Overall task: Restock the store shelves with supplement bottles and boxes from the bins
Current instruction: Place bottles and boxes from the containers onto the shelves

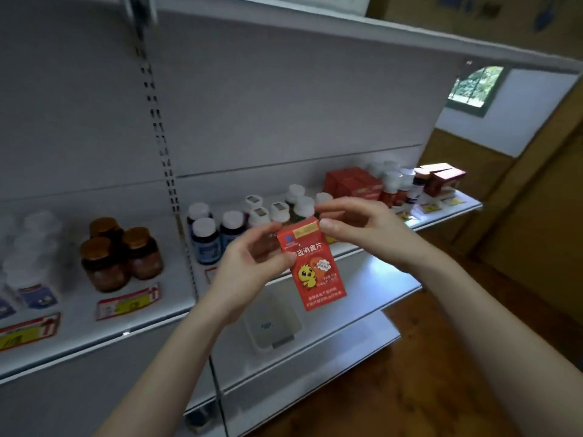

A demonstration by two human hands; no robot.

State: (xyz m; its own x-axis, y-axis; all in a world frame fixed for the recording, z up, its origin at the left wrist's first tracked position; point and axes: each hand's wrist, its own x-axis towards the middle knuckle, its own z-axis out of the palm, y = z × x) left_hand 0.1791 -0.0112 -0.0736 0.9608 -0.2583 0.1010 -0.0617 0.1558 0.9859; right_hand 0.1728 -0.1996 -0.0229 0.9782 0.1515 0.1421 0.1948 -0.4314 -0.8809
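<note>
Between the two hands, held in the air in front of the middle shelf [94, 329], is a red box [315, 272] printed with a yellow cartoon chick and white Chinese lettering, its top leaning a little to the left. The left hand [249, 263] grips its left edge, thumb on the front face and fingers curled behind. The right hand [356, 225] pinches the top right corner, thumb in front and fingers bent over the top.

Just behind the box on the shelf stand white-capped bottles [296, 197], with blue-labelled bottles [206, 239] beside them. Left of the slotted upright [157, 121], three amber jars [120, 253] with brown lids sit in a cluster. Beyond them are blurred white bottles [31, 247] — their labels seem blue, though the view is too soft to be sure. Yellow-and-red price tags [127, 302] line the shelf's front edge. Farther right are stacked red cartons [353, 181] and more small bottles [394, 184]. On the shelf below lies a white rectangular container [273, 326]. Wooden floor [410, 389] shows at lower right.
</note>
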